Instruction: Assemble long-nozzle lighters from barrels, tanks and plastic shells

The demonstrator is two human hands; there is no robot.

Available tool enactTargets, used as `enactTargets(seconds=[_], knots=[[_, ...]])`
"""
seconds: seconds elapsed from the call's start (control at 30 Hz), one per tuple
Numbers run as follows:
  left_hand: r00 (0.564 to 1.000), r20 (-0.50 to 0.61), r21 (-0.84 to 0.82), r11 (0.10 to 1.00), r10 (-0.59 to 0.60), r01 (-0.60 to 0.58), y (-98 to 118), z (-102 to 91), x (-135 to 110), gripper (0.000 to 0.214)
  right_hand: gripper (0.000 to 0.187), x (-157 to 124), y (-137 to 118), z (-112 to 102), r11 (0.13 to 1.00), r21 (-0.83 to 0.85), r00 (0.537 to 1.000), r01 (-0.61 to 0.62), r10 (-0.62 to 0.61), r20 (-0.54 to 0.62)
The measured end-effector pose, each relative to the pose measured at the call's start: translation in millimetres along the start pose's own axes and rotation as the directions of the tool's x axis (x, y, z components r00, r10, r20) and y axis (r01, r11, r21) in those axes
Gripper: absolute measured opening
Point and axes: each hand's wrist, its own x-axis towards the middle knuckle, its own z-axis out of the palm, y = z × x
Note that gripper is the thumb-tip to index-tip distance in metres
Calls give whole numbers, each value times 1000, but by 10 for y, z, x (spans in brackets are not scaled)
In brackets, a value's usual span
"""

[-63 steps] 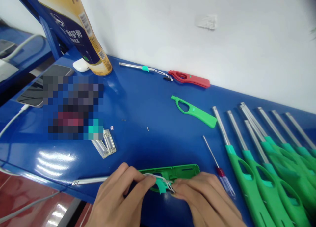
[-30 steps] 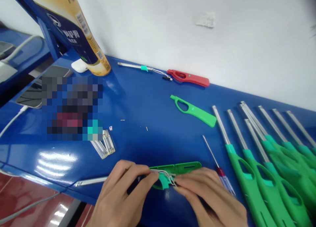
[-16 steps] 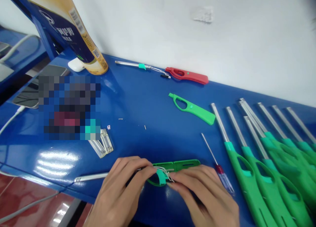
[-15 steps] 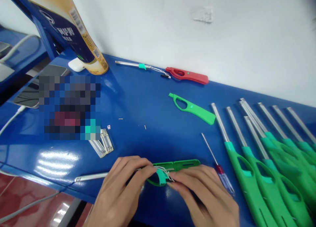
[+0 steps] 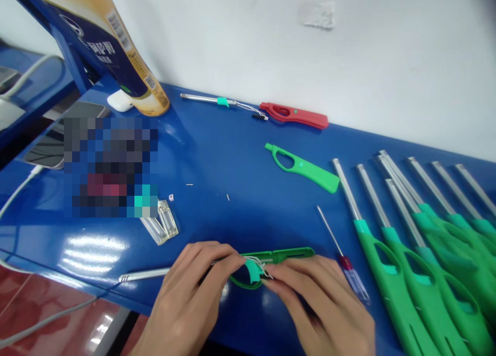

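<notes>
Left hand [image 5: 194, 289] pinches wires [image 5: 253, 259]; right hand [image 5: 320, 294], fingertips nearly closed, hides its hold at the green shell [image 5: 287, 252], on or above the desk [image 5: 220, 149]; uneven pressure could trap wires or unseat the trigger [image 5: 253, 271]

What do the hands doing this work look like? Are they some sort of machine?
No, they are a person's: the bare, ungloved left grip and the bare, ungloved right grip are human hands with ordinary jointed fingers. No ring, watch, cable or marking shows on them. The forearms are cut off by the picture's edge, so sleeves cannot be judged.
</notes>
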Motion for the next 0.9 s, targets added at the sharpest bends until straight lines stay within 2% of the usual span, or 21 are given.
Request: enactTargets(seconds=[0.17, 0.33, 0.63, 0.9], knots=[[1000, 8, -32, 999, -9, 9, -17, 8, -44, 38, 20, 3, -14, 5, 999, -39, 1000, 21, -21, 6], [999, -32, -67, 998, 12, -14, -16, -1, -74, 40, 20, 12, -18, -7, 999, -45, 1000, 5, -5, 10], [994, -80, 15, 997, -73, 74, 47, -68, 1, 34, 20, -1, -18, -1, 999, -39, 1000, 13, -12, 10], [995, -73, -12, 997, -73, 72, 37, -23, 7, 33, 21, 3, -15, 11, 998, -51, 1000, 20, -19, 13]])
